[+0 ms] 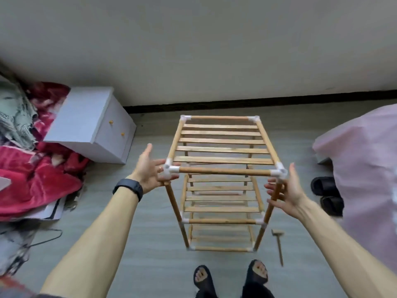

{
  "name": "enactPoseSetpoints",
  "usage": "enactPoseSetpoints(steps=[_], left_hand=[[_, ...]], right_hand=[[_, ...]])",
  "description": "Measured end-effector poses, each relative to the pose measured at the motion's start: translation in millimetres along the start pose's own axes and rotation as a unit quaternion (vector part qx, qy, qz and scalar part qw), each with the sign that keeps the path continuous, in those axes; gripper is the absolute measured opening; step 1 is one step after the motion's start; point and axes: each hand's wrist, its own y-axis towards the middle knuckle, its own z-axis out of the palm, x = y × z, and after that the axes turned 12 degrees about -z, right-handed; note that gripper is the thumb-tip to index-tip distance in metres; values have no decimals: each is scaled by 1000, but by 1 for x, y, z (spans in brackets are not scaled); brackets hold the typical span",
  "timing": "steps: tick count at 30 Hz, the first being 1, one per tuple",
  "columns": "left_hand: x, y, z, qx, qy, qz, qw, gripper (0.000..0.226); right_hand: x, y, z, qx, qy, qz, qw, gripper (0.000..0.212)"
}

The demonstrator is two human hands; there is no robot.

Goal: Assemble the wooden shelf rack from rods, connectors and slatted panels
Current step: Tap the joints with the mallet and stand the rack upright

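Wooden shelf rack [223,172], standing upright on the grey floor [150,244] a little way out from the wall's dark skirting [236,103], seen from above and in front. Three tiers show. The top slatted panel [223,149] lies inside a frame of four rods joined by white corner connectors [170,168]. A middle panel [221,198] and a bottom panel [221,238] sit below it, between the four uprights.

The left hand [153,168] is spread, palm turned towards the rack, at the near left top connector. Its fingers reach to the connector, but whether they touch it cannot be told. A black watch [129,188] is on that wrist. The right hand [287,190] is likewise spread, fingers apart, just beside the near right upright [271,203] below its connector. Contact here cannot be told either. Neither hand grips anything.

The person's feet, in black open-toed sandals [232,278], stand on the floor just before the rack's base. A small wooden mallet [278,244] lies on the floor beside the near right foot of the rack.

Farther right are a pair of black slippers [326,194] and a pale pink cover [365,158]. To the left are a white two-drawer cabinet [92,125] against the wall and a heap of red bedding [43,175].
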Motion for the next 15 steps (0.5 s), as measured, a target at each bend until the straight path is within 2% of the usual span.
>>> enactPoseSetpoints(steps=[3,6,8,11,15], left_hand=[[13,-48,17,-3,99,-14,995,59],[23,-76,32,-4,165,-8,986,50],[28,-95,46,-12,233,-17,972,49],[43,-122,74,-39,330,-13,943,50],[73,-150,128,-17,417,-5,909,60]], right_hand=[[8,-54,-9,-8,6,7,1000,89],[11,-97,-23,-23,-11,24,999,92],[9,-130,-33,-55,-42,36,997,93],[-7,-180,-50,-126,-90,35,987,79],[-51,-244,-85,-246,-116,-2,962,68]])
